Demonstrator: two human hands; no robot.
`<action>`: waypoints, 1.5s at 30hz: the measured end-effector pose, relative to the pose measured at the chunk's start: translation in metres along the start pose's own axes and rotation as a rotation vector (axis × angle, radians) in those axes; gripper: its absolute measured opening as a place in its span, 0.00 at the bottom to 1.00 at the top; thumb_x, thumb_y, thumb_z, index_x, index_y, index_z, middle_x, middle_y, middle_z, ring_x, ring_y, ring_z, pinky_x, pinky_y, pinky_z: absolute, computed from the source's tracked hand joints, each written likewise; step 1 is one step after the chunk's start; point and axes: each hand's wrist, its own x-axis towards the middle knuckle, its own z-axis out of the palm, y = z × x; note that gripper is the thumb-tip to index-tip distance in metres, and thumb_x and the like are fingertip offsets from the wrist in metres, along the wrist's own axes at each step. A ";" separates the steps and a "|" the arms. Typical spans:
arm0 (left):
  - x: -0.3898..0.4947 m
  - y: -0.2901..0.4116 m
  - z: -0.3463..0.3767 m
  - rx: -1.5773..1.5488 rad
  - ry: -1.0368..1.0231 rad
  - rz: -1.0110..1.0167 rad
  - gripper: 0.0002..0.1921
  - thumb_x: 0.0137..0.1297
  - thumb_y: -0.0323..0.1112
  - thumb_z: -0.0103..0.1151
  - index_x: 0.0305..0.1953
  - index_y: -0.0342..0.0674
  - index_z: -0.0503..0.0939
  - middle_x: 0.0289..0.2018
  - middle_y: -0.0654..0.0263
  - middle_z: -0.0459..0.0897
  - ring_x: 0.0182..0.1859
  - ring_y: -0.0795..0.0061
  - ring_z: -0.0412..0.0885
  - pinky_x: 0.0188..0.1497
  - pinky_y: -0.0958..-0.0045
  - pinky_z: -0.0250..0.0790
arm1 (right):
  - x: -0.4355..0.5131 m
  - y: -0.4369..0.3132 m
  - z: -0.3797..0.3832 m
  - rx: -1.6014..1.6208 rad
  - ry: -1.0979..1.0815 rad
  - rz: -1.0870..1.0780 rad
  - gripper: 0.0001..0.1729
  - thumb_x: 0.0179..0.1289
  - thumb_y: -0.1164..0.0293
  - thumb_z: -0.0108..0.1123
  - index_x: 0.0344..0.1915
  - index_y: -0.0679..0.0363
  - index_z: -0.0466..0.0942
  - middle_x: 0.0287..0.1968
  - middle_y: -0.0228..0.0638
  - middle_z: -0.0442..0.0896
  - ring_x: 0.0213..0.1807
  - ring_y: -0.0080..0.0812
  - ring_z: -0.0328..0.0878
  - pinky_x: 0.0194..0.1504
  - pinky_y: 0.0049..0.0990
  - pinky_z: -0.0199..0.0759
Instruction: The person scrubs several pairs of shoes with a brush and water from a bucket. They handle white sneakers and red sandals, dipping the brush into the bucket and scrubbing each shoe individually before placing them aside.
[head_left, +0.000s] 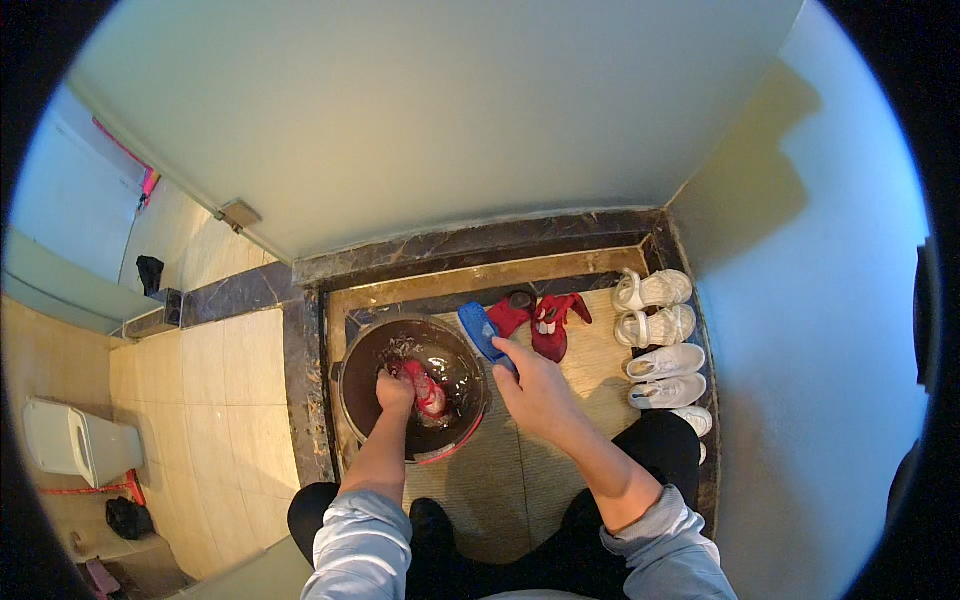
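A dark round basin of water stands on the tiled floor in front of me. Inside it, my left hand grips a red shoe, which lies partly in the water. Just right of the basin's rim, my right hand holds a blue scrubbing brush by its near end, above the floor. Beyond the brush lie a dark red item, partly hidden by it, and a red shoe with its tongue out. The brush's bristles cannot be made out.
Along the right wall stand white sandals, white shoes and more footwear, partly hidden by my knee. A dark stone curb and frosted panel bound the far side. On the left are a white bin and a black bag.
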 end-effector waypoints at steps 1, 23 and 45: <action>-0.008 0.019 -0.005 -0.179 0.027 0.073 0.13 0.63 0.32 0.63 0.45 0.30 0.82 0.39 0.48 0.87 0.42 0.56 0.87 0.46 0.62 0.75 | -0.001 0.001 -0.004 -0.002 0.004 0.027 0.21 0.69 0.70 0.59 0.59 0.67 0.76 0.44 0.57 0.84 0.44 0.55 0.84 0.46 0.42 0.76; -0.119 0.184 -0.143 -0.497 -0.649 0.317 0.10 0.74 0.32 0.60 0.48 0.32 0.82 0.39 0.69 0.87 0.37 0.84 0.80 0.43 0.77 0.74 | 0.029 0.002 -0.009 0.141 -0.044 0.069 0.23 0.62 0.68 0.68 0.50 0.66 0.68 0.36 0.45 0.83 0.38 0.48 0.83 0.42 0.42 0.75; -0.133 0.189 -0.112 -0.528 -0.958 0.469 0.22 0.63 0.24 0.69 0.58 0.33 0.77 0.48 0.65 0.85 0.50 0.76 0.82 0.54 0.72 0.74 | 0.039 0.011 -0.012 0.714 0.186 0.269 0.15 0.65 0.77 0.65 0.43 0.59 0.67 0.27 0.24 0.74 0.19 0.12 0.61 0.17 0.18 0.52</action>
